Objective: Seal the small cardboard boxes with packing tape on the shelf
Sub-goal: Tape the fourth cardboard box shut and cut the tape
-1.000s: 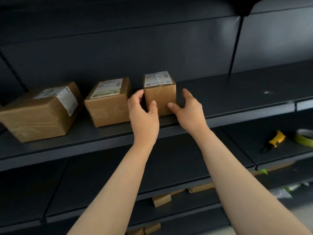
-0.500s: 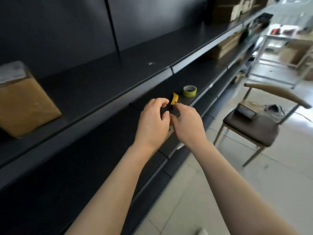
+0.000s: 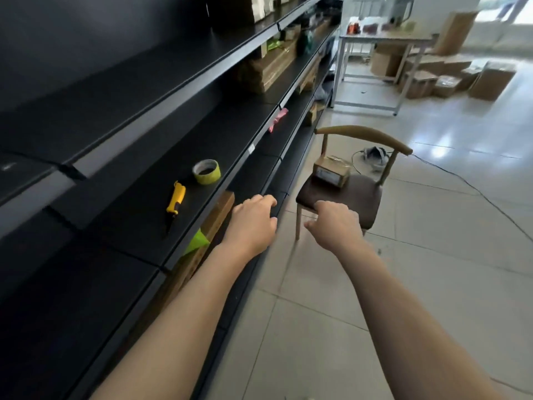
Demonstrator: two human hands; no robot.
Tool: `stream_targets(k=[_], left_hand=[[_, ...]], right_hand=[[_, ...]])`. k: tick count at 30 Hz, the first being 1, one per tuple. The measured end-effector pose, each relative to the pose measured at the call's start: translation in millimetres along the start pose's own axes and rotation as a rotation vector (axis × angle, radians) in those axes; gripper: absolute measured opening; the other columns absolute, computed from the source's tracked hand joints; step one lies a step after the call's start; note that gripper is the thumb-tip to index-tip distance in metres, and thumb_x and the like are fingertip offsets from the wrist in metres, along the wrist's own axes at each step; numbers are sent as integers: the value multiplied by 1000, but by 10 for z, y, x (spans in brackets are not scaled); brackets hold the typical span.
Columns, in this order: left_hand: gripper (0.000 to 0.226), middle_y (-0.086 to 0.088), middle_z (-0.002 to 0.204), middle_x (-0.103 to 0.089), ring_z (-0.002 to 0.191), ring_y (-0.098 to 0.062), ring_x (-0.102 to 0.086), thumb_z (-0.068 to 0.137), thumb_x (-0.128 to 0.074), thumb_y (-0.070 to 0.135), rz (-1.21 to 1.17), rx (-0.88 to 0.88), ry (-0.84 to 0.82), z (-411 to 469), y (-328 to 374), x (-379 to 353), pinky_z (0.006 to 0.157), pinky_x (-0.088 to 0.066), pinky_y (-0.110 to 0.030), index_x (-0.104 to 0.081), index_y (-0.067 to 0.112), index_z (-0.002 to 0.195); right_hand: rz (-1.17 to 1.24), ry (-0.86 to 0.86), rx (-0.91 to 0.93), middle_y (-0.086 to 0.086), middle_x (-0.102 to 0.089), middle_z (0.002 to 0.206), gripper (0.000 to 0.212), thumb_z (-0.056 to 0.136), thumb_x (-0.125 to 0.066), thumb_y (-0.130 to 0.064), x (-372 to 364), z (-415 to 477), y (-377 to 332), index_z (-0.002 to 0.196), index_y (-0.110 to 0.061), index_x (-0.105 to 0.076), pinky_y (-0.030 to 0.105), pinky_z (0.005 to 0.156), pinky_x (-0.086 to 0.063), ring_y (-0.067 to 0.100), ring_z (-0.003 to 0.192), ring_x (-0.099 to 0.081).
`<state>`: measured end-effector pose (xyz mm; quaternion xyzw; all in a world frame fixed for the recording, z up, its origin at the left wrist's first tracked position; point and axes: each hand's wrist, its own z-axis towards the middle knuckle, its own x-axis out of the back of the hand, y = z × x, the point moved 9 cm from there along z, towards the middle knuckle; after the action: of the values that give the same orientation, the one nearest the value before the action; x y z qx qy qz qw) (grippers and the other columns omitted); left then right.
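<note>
Both hands are coming apart now, where half a second ago they were touching each other, and the view is swinging further right, so the chair is sitting almost straight ahead. The left hand (image 3: 253,223) is hovering just off the front edge of the black metal shelf (image 3: 129,203). The right hand (image 3: 336,223) is hanging over the floor tiles beside it. Each one is loosely curled and holding nothing.

The small brown cardboard box (image 3: 331,172) is resting on the dark seat of the wooden-backed chair (image 3: 363,197), still clear of the fingers. Its long side is running across the seat, and its labelled face is turning toward the person. The yellow-green roll of packing tape (image 3: 206,171) is lying flat on the shelf with its hole facing up. Just beside it, the yellow-handled utility knife (image 3: 175,201) is pointing its dark blade end back toward the person.

To my eye the person is going for that box. Taking it by its two short ends, one hand on each, would keep it level. Setting it down on the shelf near the tape, long side across, would leave the top seam easy to cover in one pull.
</note>
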<state>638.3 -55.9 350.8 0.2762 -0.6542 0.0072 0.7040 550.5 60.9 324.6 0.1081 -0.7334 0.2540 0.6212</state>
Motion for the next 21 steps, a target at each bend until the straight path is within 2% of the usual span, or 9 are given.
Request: stream_targets(k=[5, 12, 21], left_hand=[[33, -5, 126, -55, 116, -24, -51, 96, -51, 19, 1, -56, -90, 751, 429, -402, 102, -38, -38, -51, 15, 129], [34, -6, 124, -58, 115, -25, -53, 96, -52, 18, -55, -135, -163, 1918, 770, -810, 101, -41, -40, -52, 13, 129], [36, -5, 127, -57, 116, -24, -53, 96, -52, 18, -60, -185, -293, 3386, 1272, -1431, 103, -40, -39, -52, 14, 131]], right_hand=[[1, 1, -105, 8, -64, 112, 20, 91, -56, -29, 23, 602, 702, 105, -15, -59, 33, 75, -33, 31, 109, -55], [20, -38, -210, 9, -65, 109, 19, 92, -55, -29, -19, 1456, 1289, 103, -14, -58, 36, 81, -38, 31, 106, -56], [2, -88, -345, 11, -64, 114, 30, 93, -53, -25, 22, 2601, 2146, 120, -14, -57, 37, 89, -38, 32, 110, -54]])
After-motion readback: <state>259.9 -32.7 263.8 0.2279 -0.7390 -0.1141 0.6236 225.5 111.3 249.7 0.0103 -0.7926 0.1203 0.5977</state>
